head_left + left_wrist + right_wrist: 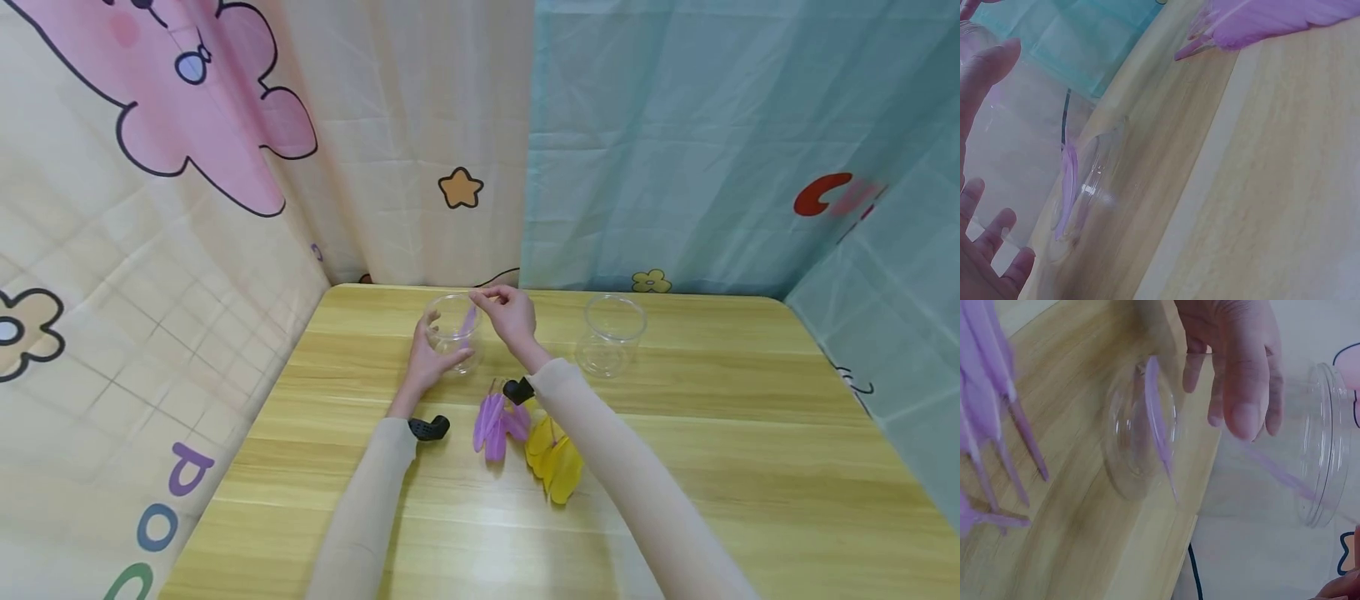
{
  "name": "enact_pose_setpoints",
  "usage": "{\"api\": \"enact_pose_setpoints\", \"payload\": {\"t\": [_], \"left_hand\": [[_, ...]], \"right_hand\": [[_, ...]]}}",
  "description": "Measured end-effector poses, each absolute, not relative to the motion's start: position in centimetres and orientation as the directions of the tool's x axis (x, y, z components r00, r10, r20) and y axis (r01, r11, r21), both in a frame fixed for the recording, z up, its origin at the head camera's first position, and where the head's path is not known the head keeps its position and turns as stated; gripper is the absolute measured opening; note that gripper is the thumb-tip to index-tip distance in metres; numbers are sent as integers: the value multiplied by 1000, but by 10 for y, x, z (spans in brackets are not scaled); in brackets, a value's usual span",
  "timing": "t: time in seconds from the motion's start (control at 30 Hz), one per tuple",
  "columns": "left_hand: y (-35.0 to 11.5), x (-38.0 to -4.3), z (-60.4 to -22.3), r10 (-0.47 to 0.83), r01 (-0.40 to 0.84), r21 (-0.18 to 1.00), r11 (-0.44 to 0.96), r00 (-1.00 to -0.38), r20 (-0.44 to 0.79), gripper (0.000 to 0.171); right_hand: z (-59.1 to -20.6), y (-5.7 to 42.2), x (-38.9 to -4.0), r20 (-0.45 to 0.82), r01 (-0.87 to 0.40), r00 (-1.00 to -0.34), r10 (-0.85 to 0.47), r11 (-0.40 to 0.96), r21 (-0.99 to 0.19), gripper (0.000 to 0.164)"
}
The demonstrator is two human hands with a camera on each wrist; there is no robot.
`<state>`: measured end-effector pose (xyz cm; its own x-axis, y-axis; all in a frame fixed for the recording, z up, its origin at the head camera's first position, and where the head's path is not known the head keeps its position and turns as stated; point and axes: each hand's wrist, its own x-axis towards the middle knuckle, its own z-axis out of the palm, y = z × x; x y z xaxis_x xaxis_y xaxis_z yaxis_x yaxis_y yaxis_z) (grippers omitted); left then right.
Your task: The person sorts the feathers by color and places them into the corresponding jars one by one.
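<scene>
My left hand (429,360) grips a clear jar (450,337), thumb on one side and fingers round the other. The jar stands upright near the table's back edge. At its rim, my right hand (514,320) pinches a purple feather (1279,470) by the quill; the feather hangs inside the mouth. Another purple feather (1156,415) lies lower in the jar, close to its base, and also shows in the left wrist view. Several loose purple feathers (493,432) lie on the table in front, quills toward the jar. Yellow feathers (558,462) lie beside them, partly behind my right sleeve.
A second clear jar (617,338) stands to the right, near the back edge of the wooden table (750,467). Printed curtains (420,108) hang behind the table and along both sides. A black wrist device (430,428) sits on my left wrist.
</scene>
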<state>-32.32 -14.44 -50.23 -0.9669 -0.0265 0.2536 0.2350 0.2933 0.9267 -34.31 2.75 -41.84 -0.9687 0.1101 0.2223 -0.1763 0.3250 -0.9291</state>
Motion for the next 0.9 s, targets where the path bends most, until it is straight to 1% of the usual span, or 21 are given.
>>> {"api": "enact_pose_setpoints", "payload": {"t": [0.13,0.33,0.47,0.57,0.73,0.9], "left_hand": [[-143,-325,-504,-28,231,927,296,-968,250,105],[-144,-326,-505,-30,223,928,299,-970,242,107],[-145,-326,-505,-37,203,930,307,-974,225,108],[-145,-326,-505,-31,195,931,309,-976,215,109],[-145,-325,-504,-23,199,935,293,-976,215,108],[-145,-327,-502,-30,186,939,290,-979,204,105]], "right_hand": [[-424,41,-343,190,-146,-977,100,339,-929,32],[-427,65,-341,163,-122,-979,120,295,-948,31],[-428,80,-338,149,-113,-982,117,273,-955,35],[-430,90,-335,143,-110,-985,101,283,-953,37],[-433,103,-327,111,-94,-994,23,374,-923,36],[-434,115,-316,21,-74,-992,-122,457,-886,34]]}}
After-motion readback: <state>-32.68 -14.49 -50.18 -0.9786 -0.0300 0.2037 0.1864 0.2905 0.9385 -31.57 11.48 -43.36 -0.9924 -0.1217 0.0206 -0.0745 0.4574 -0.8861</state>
